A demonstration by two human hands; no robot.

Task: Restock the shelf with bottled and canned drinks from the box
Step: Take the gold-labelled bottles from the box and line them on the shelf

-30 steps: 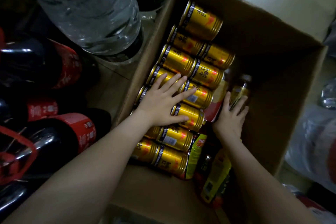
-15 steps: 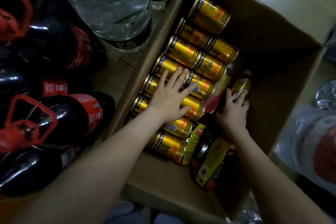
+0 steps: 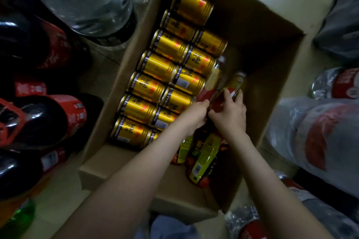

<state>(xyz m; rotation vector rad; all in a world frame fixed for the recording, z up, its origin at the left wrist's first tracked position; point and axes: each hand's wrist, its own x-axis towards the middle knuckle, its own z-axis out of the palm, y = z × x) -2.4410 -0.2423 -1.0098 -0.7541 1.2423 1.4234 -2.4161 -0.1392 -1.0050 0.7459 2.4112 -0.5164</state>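
the left hand [image 3: 195, 116] is no longer spread flat on the gold cans [image 3: 155, 66]. it now sits against the right hand [image 3: 230, 117], at the seam where the can rows meet the bottles in the middle of the box [image 3: 120, 163]. the right hand, which lay loosely on the bottles a moment ago, now has its thumb and fingers on either side of the red-labelled bottle [image 3: 236, 83] and grips its body. that bottle lies on its side, with its cap pointing toward the far right wall of the box. the left hand's fingers curl down next to the same bottle. i cannot tell whether they close on it or only dig in beside it.

the cans lie untouched in two rows along the left wall, from the far corner to the near one. green-labelled bottles [image 3: 204, 153] lie against the near edge, under the forearms.

this reads as a switch from cans to bottles: both hands are working one bottle free, probably because it is wedged between the cans and its neighbours. nothing is out of the box yet, and no shelf is in view, so the restocking looks far from done. cola bottles [image 3: 48, 118] and water bottles [image 3: 87, 0] stand outside the left wall.
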